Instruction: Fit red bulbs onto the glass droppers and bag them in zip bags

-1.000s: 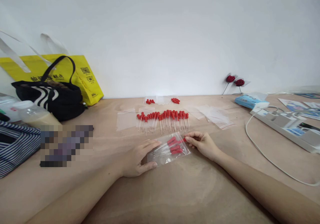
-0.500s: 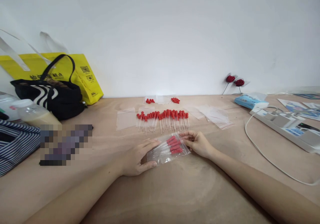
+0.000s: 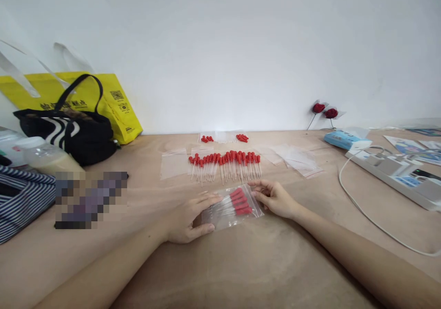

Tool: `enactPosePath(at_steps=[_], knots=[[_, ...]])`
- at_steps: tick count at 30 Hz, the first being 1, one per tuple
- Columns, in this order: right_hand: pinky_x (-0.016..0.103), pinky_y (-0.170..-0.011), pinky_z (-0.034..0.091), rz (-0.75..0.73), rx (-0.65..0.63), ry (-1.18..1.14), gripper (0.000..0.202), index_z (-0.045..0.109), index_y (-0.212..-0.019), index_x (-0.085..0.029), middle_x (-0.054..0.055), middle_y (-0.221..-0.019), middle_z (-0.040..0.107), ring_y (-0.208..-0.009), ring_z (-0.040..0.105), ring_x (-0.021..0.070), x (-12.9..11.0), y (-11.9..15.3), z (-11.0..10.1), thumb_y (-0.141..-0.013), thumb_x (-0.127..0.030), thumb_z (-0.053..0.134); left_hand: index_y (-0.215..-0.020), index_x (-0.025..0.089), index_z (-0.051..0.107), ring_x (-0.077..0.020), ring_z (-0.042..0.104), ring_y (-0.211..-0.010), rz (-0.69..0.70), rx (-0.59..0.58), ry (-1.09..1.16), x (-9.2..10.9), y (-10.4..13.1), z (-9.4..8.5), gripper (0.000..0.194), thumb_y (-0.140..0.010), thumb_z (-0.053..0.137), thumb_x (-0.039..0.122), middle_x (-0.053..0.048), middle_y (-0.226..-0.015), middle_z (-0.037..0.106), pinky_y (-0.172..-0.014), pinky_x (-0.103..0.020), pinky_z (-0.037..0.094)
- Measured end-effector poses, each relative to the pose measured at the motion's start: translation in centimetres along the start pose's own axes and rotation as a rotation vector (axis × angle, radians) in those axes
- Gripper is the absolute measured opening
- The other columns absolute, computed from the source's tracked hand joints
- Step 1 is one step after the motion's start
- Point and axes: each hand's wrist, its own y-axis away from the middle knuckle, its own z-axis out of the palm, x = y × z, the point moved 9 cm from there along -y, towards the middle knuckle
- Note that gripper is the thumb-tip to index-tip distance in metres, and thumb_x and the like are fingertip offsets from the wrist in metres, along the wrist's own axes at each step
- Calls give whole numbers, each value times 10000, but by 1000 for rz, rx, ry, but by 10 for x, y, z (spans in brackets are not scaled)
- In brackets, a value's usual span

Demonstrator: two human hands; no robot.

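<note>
A clear zip bag [image 3: 229,208] lies on the wooden table, with several red-topped droppers [image 3: 241,200] inside, their red ends toward the right. My left hand [image 3: 193,215] rests at the bag's left end, its fingers and thumb spread apart on it. At the bag's upper right corner, my right hand [image 3: 272,198] pinches the edge between thumb and fingers. Just beyond the bag, many red-topped droppers [image 3: 223,162] lie side by side in a row. Flat clear bags [image 3: 174,163] are left of that row, and more clear bags [image 3: 296,159] lie to its right.
Farther back are bags with red tops [image 3: 242,138]. Yellow bag [image 3: 127,116], black bag [image 3: 93,139] and a bottle [image 3: 51,155] stand at left. At right are a tissue pack [image 3: 346,140], a power strip [image 3: 396,173] with a white cable, and two red roses [image 3: 319,107].
The droppers in the bag now lie more evenly spread in a row. Both hands have barely moved.
</note>
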Motion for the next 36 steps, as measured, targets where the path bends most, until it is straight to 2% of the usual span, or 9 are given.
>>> enactPosePath(at_steps=[3,8,14,18,25,28,31,34,36], knots=[[213,-471,389,-78,33,163,278,595,-988,-161,27,-733,639,-508,493,86,-2,1,-6,-761,-309,530,-1291,304,334,-225,259,-1271,43,-53,-77,1,-1,-3,519,-795,454,212,-3,-1375,329,-1043,-453,215],[238,-553,416,-192,-49,331,210,642,-924,-190,18,-757,657,-587,529,113,-18,7,5,-779,-226,494,-1252,299,406,-234,233,-1279,40,47,-246,-8,-1,-13,554,-737,412,94,-3,-1367,340,-1047,-491,153],[235,-575,423,-318,-60,451,206,653,-887,-209,21,-753,602,-631,530,115,-37,16,14,-750,-143,514,-1063,193,553,-172,525,-992,-130,329,-136,-15,0,-26,326,-806,359,144,-61,-1088,570,-870,-327,422],[258,-657,444,-479,31,489,250,653,-871,-223,50,-847,539,-810,533,147,-48,18,14,-737,-80,498,-1005,182,578,-179,541,-899,-125,324,-93,-6,-4,-23,245,-814,431,226,-63,-984,601,-795,-315,442],[301,-779,439,-509,19,288,128,577,-810,-182,74,-929,545,-932,527,163,-56,16,7,-806,-130,460,-967,190,599,-162,551,-818,-132,389,31,-6,-7,-29,231,-818,465,305,-46,-869,618,-763,-303,437],[301,-796,433,-551,-127,224,110,560,-831,-182,63,-914,565,-877,546,141,-67,20,20,-828,-158,453,-1077,196,545,-187,515,-983,-158,327,129,-10,-22,-23,327,-790,506,347,-68,-1082,569,-867,-327,396],[301,-815,427,-570,-222,225,112,566,-839,-183,65,-953,562,-901,542,139,-75,26,32,-829,-161,456,-1146,166,479,-177,548,-882,-246,195,285,-21,-43,-10,426,-781,502,382,-73,-1000,593,-758,-295,438],[299,-821,426,-565,-230,230,142,573,-860,-185,66,-966,555,-908,541,134,-75,28,35,-828,-141,442,-954,140,572,-140,532,-674,-278,-31,391,-22,-60,6,318,-758,516,383,-24,-755,596,-601,-241,423],[297,-813,432,-547,-184,227,158,574,-886,-185,75,-999,536,-913,541,135,-70,26,31,-821,-131,440,-781,140,580,-119,492,-607,-265,-81,420,-18,-63,8,241,-742,526,371,4,-664,554,-560,-222,395]])
